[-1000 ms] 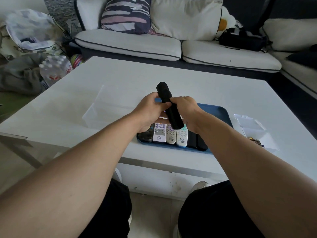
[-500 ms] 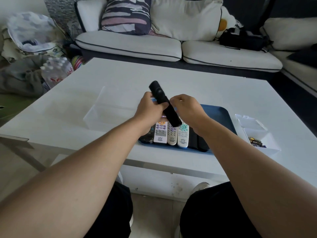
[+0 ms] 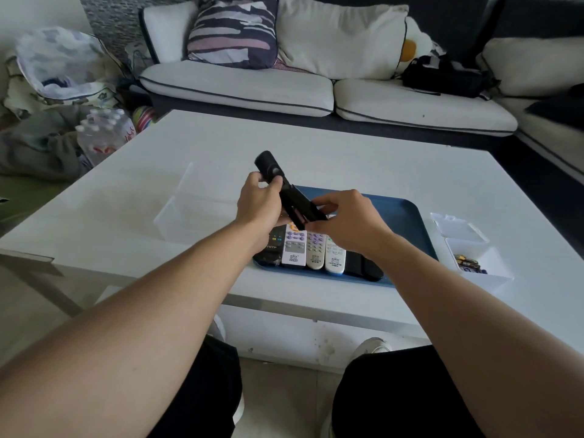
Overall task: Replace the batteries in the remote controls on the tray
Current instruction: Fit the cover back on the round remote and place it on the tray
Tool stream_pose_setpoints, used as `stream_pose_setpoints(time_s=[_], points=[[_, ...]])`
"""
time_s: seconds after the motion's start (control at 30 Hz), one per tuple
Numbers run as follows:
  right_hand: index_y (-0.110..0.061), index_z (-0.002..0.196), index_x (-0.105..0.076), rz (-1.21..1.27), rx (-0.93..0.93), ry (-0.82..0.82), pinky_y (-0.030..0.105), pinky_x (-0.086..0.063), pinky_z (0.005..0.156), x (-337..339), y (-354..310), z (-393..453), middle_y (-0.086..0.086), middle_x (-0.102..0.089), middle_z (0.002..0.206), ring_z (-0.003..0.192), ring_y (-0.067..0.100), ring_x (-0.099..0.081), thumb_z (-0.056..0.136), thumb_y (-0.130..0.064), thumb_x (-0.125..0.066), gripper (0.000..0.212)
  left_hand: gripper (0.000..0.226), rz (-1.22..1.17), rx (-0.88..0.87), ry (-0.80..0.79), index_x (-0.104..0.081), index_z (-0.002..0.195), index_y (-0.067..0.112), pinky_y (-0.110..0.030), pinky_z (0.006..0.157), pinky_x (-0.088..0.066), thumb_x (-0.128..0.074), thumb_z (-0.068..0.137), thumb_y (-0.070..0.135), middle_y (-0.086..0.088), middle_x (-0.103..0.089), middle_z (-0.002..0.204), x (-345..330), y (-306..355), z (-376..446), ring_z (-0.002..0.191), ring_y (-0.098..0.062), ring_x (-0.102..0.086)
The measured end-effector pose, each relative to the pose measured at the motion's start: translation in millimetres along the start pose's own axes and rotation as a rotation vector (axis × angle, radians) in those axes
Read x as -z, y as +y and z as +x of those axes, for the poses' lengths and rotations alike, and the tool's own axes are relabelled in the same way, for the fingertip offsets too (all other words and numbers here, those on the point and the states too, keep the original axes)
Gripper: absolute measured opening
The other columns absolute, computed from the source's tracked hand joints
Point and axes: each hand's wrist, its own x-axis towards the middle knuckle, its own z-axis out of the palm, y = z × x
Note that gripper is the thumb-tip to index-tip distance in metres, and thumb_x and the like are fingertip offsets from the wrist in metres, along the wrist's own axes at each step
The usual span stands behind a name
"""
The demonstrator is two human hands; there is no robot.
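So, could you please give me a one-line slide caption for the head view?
Both hands, left and right, hold a black remote above a blue tray of remotes.

black remote (image 3: 286,191) | tilted, held above blue tray (image 3: 407,216)

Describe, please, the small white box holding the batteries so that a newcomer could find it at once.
On the white coffee table, look right of the blue tray of remotes. The small white box sits near the table's front right edge, batteries inside, its lid open behind. Unlike the larger clear container left of the tray, it is opaque.
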Motion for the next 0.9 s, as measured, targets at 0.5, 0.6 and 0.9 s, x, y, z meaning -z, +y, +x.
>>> stream_pose_setpoints(time_s=[0.5, 0.6, 0.9], points=[[-0.033, 0.108, -0.054, -0.635, -0.001, -0.289, 0.032, -0.040, 0.072, -47, 46, -59, -0.010, -0.065, 0.111, 0.095, 0.017, -0.060, 0.076, -0.045, -0.082, 0.044, 0.023, -0.281, 0.272, -0.110, -0.053, 0.127, 0.005, -0.044, 0.071, -0.063, -0.044, 0.107, 0.011, -0.016, -0.061, 0.094, 12, 5, -2, 0.076, -0.028, -0.068], [-0.029, 0.108, -0.057, -0.700, 0.028, -0.244, 0.034, -0.044, 0.077, -46, 47, -60, -0.009, -0.063, 0.111, 0.102, 0.018, -0.062, 0.079, -0.048, -0.079, 0.041, 0.027, -0.279, 0.232, -0.188, -0.051, 0.133, 0.008, -0.048, 0.082, -0.060, -0.046, 0.106, 0.010, -0.017, -0.063, 0.100, 8, 5, -4, 0.079, -0.030, -0.070], [-0.031, 0.099, -0.064, -0.668, 0.093, -0.031, 0.031, -0.045, 0.072, -25, 34, -54, -0.011, -0.067, 0.102, 0.090, 0.014, -0.064, 0.084, -0.066, -0.064, 0.038, 0.033, -0.313, 0.156, -0.336, -0.055, 0.135, 0.020, -0.049, 0.080, -0.061, -0.054, 0.103, 0.013, -0.018, -0.068, 0.107, 2, 8, -7, 0.086, -0.032, -0.075]])
